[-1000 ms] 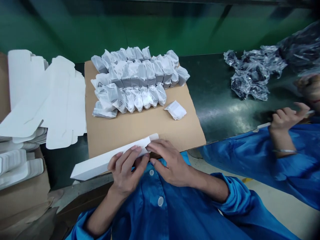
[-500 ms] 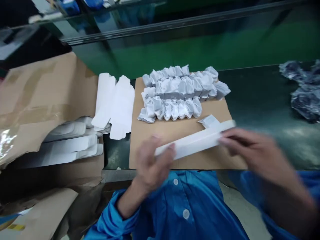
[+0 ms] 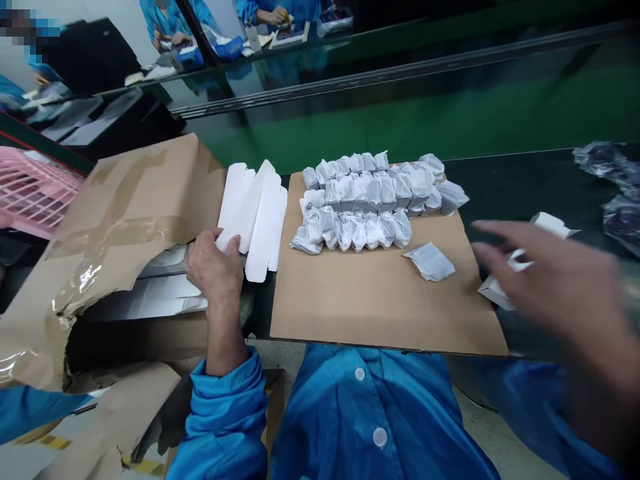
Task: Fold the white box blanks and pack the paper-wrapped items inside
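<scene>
At the pile of flat white cartons (image 3: 265,230), my left hand (image 3: 215,270) pinches the near end of a flat carton (image 3: 250,217), which lies tilted across the others. My right hand (image 3: 555,280), blurred, is over the right side of the bench with thumb and fingers apart. Under it stands a folded-up white box (image 3: 496,293) with open flaps, partly hidden by the hand. One grey-white wrapped packet (image 3: 431,261) lies alone on the cardboard sheet (image 3: 345,307). Several similar packets (image 3: 367,193) stand in rows behind it.
A torn, taped cardboard carton (image 3: 145,193) at left holds more flat white cartons (image 3: 165,297). Behind it sits a pink basket (image 3: 37,187). Crumpled clear plastic (image 3: 623,213) lies at far right. A green panel (image 3: 375,120) bounds the bench; co-workers' hands (image 3: 277,17) show beyond.
Both hands were on a long white carton over the cardboard. Now my left hand is at the flat carton pile, and a white box stands under my right hand. The view has shifted left.
</scene>
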Demonstrator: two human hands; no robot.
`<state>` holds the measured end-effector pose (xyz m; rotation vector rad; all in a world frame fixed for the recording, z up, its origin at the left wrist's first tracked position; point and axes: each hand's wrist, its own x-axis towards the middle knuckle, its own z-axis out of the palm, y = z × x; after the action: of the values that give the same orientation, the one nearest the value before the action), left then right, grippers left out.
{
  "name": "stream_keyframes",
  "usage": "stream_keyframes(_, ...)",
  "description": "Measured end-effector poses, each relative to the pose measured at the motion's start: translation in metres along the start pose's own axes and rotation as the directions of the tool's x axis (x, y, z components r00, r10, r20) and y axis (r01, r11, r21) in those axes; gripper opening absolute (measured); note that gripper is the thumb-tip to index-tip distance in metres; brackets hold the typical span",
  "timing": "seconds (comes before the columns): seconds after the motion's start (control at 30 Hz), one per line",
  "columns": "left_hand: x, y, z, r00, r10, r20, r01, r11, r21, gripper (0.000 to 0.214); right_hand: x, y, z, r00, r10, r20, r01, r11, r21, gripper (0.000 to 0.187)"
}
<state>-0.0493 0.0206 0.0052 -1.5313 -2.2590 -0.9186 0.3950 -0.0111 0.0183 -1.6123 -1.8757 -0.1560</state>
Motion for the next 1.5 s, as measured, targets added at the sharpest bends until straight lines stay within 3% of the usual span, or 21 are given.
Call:
stream_keyframes(0.07,-0.002,0.007,-0.015,0.994,-0.047,-0.094,0.045,0.999,-0.019,0.024,-0.015,-0.052,0.015,0.979,-0.198,0.05,0.19,0.972,0.138,0.026)
stream_keyframes(0.1,-0.005,0.011,-0.024,0.985,-0.067,-0.157,0.063,0.997,-0.033,0.025,-0.022,-0.077,0.02,0.969,-0.236,0.077,0.208,0.942,0.262,0.023)
stream_keyframes(0.17,-0.022,0.024,-0.038,0.952,-0.128,-0.277,0.089,0.985,-0.151,0.026,-0.029,-0.121,0.028,0.949,-0.214,0.233,0.05,0.829,0.556,0.024)
stream_keyframes(0.23,-0.052,0.041,-0.043,0.933,-0.242,-0.266,0.112,0.898,-0.425,0.028,-0.029,-0.151,0.035,0.889,-0.154,0.431,-0.255,0.615,0.746,0.043)
stream_keyframes(0.27,-0.072,0.051,-0.042,0.938,-0.3,-0.174,0.143,0.791,-0.595,0.028,-0.027,-0.16,0.039,0.865,-0.123,0.486,-0.376,0.48,0.793,0.055)
stream_keyframes(0.3,-0.094,0.061,-0.04,0.956,-0.294,-0.007,0.203,0.679,-0.706,0.027,-0.023,-0.164,0.042,0.857,-0.086,0.509,-0.448,0.365,0.816,0.062)
stream_keyframes(0.33,-0.116,0.07,-0.037,0.954,-0.239,0.181,0.29,0.592,-0.752,0.027,-0.018,-0.164,0.045,0.858,-0.045,0.511,-0.478,0.293,0.828,0.063)
stream_keyframes(0.37,-0.135,0.077,-0.035,0.915,-0.147,0.376,0.393,0.533,-0.749,0.027,-0.014,-0.16,0.046,0.858,-0.011,0.514,-0.492,0.271,0.827,0.058)
stream_keyframes(0.43,-0.161,0.084,-0.036,0.788,0.026,0.615,0.539,0.453,-0.71,0.025,-0.006,-0.141,0.042,0.836,0.008,0.548,-0.519,0.334,0.787,0.044)
stream_keyframes(0.47,-0.165,0.084,-0.039,0.768,0.071,0.636,0.557,0.416,-0.719,0.026,-0.003,-0.128,0.037,0.81,-0.029,0.586,-0.529,0.394,0.751,0.037)
stream_keyframes(0.53,-0.154,0.077,-0.047,0.831,0.085,0.55,0.499,0.324,-0.804,0.035,0.0,-0.104,0.023,0.715,-0.195,0.671,-0.506,0.519,0.69,0.029)
stream_keyframes(0.57,-0.141,0.072,-0.052,0.869,0.086,0.487,0.446,0.291,-0.846,0.041,0.001,-0.094,0.016,0.638,-0.298,0.71,-0.474,0.575,0.667,0.026)
stream_keyframes(0.6,-0.127,0.066,-0.056,0.869,0.129,0.478,0.434,0.269,-0.86,0.047,0.002,-0.086,0.009,0.548,-0.395,0.737,-0.435,0.619,0.654,0.025)
stream_keyframes(0.67,-0.098,0.059,-0.061,0.75,0.258,0.609,0.506,0.369,-0.78,0.054,0.003,-0.076,0.002,0.386,-0.537,0.75,-0.372,0.653,0.659,0.025)
stream_keyframes(0.73,-0.078,0.059,-0.064,0.629,0.297,0.718,0.525,0.518,-0.675,0.042,0.005,-0.071,0.0,0.295,-0.606,0.738,-0.353,0.649,0.674,0.023)
stream_keyframes(0.8,-0.069,0.064,-0.064,0.557,0.322,0.766,0.502,0.604,-0.619,0.028,0.005,-0.069,0.002,0.236,-0.639,0.732,-0.337,0.653,0.678,0.023)
stream_keyframes(0.87,-0.068,0.07,-0.063,0.46,0.395,0.795,0.487,0.636,-0.598,0.024,0.006,-0.066,0.005,0.191,-0.663,0.724,-0.327,0.653,0.683,0.024)
stream_keyframes(0.97,-0.07,0.073,-0.061,0.265,0.506,0.82,0.504,0.652,-0.566,0.02,0.007,-0.062,0.011,0.122,-0.724,0.679,-0.341,0.612,0.714,0.024)
stream_keyframes(1.03,-0.071,0.072,-0.058,0.183,0.538,0.823,0.524,0.655,-0.544,0.019,0.007,-0.061,0.015,0.096,-0.743,0.663,-0.358,0.596,0.719,0.023)
stream_keyframes(1.27,-0.066,0.08,-0.053,0.098,0.595,0.797,0.47,0.679,-0.565,0.025,0.006,-0.057,0.019,0.052,-0.758,0.65,-0.381,0.586,0.715,0.019)
stream_keyframes(1.5,-0.068,0.086,-0.049,0.131,0.611,0.781,0.297,0.727,-0.619,0.026,-0.006,-0.051,0.024,0.043,-0.763,0.645,-0.452,0.561,0.694,0.027)
